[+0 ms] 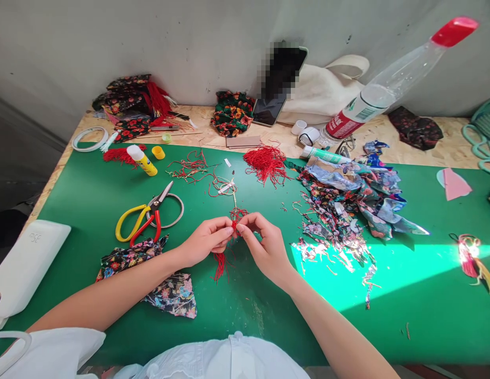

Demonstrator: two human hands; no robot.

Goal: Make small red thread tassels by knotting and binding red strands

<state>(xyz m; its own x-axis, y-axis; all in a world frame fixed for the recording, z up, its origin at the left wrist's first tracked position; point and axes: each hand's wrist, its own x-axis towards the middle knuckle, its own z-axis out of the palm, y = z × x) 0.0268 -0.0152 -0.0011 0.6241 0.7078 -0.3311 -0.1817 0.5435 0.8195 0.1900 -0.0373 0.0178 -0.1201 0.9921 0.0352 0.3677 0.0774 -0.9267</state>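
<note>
Centrally, a red tassel [220,266] is held just above the green mat [90,184] that covers most of the counter [450,147], between the two hands. Its bound head is pinched between thumb and forefinger of the left hand [205,243], and the fingertips of the right hand [266,247] are closed on the same knot from the other side. The grip of each hand is thus clenched to a fine pinch on the tassel, with the remaining fingers loosely curled and nothing else held. The fringe hangs free below the left hand, and a thin pale cord runs up from the head toward loose threads farther back on the mat.

The tassel is judged to be very light, soft and limp, with no stiffness of its own. It is best taken at the bound head, where the strands are gathered. If it were pulled by the fringe, strands could be splayed or drawn out.

Scissors [144,218] with yellow and red handles are laid across a metal ring [176,210] to the left. A floral cloth [169,295] lies beside the left forearm. A heap of red thread [266,163] is seen beyond the hands, and floral scraps [348,200] to the right.
</note>
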